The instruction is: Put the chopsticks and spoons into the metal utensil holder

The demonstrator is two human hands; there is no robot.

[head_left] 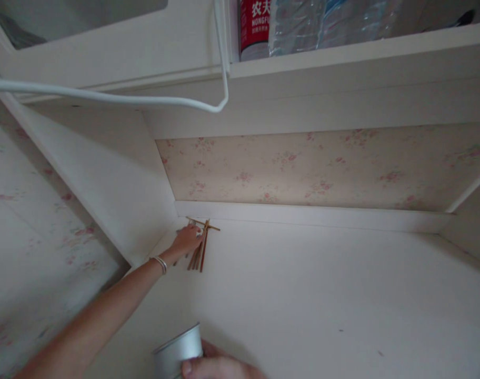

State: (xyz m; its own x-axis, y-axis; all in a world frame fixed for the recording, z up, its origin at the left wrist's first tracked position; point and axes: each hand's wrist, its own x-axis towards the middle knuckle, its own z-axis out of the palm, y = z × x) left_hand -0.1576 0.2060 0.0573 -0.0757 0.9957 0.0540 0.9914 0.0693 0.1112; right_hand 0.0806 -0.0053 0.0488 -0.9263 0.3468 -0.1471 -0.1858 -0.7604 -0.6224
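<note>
My left hand [187, 239] reaches far into the back left corner of the white desk [322, 295], fingers curled down onto a bundle of several brown wooden chopsticks [200, 247]; one stick lies crosswise at the bundle's far end. A silver bracelet [160, 263] circles that wrist. At the bottom edge my right hand [218, 367] grips a small silver metal cup [177, 353], held upright near the desk's front.
Floral wallpaper [322, 168] backs the desk alcove, with white side panels left and right. Overhead, a shelf [358, 52] holds a red-labelled bottle [255, 26] and plastic-wrapped bottles. A white cable [106, 97] hangs across the upper left.
</note>
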